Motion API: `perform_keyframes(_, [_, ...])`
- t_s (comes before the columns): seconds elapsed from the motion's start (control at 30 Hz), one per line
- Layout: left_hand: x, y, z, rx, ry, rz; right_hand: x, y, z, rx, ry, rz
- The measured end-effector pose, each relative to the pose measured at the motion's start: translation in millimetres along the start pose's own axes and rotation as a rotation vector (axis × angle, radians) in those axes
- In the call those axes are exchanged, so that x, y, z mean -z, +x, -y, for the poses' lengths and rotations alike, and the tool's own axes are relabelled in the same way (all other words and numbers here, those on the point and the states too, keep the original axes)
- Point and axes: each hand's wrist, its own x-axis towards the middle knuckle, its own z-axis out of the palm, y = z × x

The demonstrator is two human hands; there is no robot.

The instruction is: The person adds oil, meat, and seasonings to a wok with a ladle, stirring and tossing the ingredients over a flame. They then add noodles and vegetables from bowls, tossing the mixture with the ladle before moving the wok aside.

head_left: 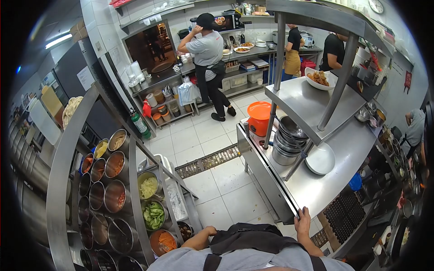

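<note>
My right hand (303, 222) rests on the near corner of the stainless steel counter (300, 192), its fingers stretched out over the edge. My left hand (209, 231) is beside my waist at the apron, near the ingredient rack; its fingers are mostly hidden. Close to it, the rack holds steel containers of orange shreds (167, 242), sliced green vegetables (153, 215) and pale shreds (148, 187). On the counter stand stacked metal pans (286, 147), white plates (320, 159) and an orange appliance (259, 119). A white bowl of browned food (319, 77) sits on the shelf above.
A person in a grey shirt (208, 49) stands at the far counter. Other people (294, 49) are at the back right and another (412, 128) at the right edge. A floor grate (208, 161) crosses the tiled aisle. A black mat (344, 216) lies beyond the counter.
</note>
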Motion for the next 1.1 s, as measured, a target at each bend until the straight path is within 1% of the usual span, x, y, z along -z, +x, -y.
perform_keyframes(0.23, [1.4, -0.7, 3.2, -0.036, -0.043, -0.063, -1.4, -0.3, -3.2, -0.007, -0.005, 0.015])
perform_keyframes(0.3, [3.8, 5.1, -1.0, 0.069, -0.105, -0.047, -0.1, 1.5, -2.3, -0.006, 0.001, 0.013])
perform_keyframes(0.37, [5.7, 10.0, -2.7, 0.084, -0.133, -0.043, 2.3, 1.7, 0.2, -0.008, 0.025, 0.029])
perform_keyframes(0.4, [5.8, 11.8, -4.2, 0.102, -0.160, -0.035, 3.5, 1.5, 2.7, 0.020, -0.003, -0.005])
perform_keyframes(0.47, [5.8, 14.4, -6.8, 0.075, -0.163, -0.047, 9.4, 2.5, 7.3, 0.018, 0.014, 0.018])
perform_keyframes(0.63, [13.4, 2.5, -17.7, 0.044, -0.153, -0.036, 4.9, 0.7, 1.7, 0.040, -0.014, -0.022])
perform_keyframes(0.73, [17.2, -4.5, -22.2, 0.078, -0.169, -0.022, 2.2, 0.9, -1.9, -0.008, 0.041, 0.013])
perform_keyframes(0.83, [18.6, -9.3, -22.2, 0.086, -0.159, -0.027, -2.4, -0.8, -4.9, -0.010, 0.006, 0.001])
perform_keyframes(0.9, [19.2, -11.3, -21.9, 0.135, -0.170, -0.024, -1.3, -0.9, -4.0, -0.018, 0.015, 0.006])
perform_keyframes(1.03, [19.7, -10.6, -20.1, 0.133, -0.149, -0.011, -1.6, -1.8, -2.8, -0.018, -0.001, -0.002])
perform_keyframes(1.1, [19.3, -8.9, -18.0, 0.047, -0.087, -0.015, -0.9, -0.5, -2.3, -0.026, 0.005, 0.009])
